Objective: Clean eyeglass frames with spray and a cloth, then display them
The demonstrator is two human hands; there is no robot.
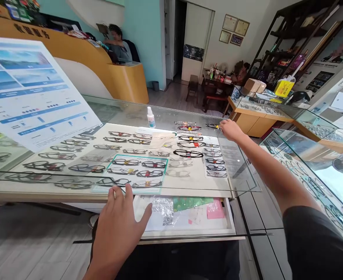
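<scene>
My right hand (230, 130) is stretched to the far right of the glass counter top (165, 107), its fingertips closed on the end of a dark-framed pair of glasses (212, 125). Beside it several glasses lie in a column, among them a red-and-black pair (189, 128) and a black pair (188, 154). My left hand (118, 219) lies at the counter's front edge with fingers spread and nothing in them. A white spray bottle (150, 118) stands upright toward the back, and a pale cloth (162, 140) lies in front of it.
Rows of glasses (57, 156) fill the case under the glass. A printed sheet (39, 89) leans at left. Below the counter an open drawer (231, 217) holds papers and plastic packets. More display cases (294, 171) stand right. A person (121, 44) sits behind the desk.
</scene>
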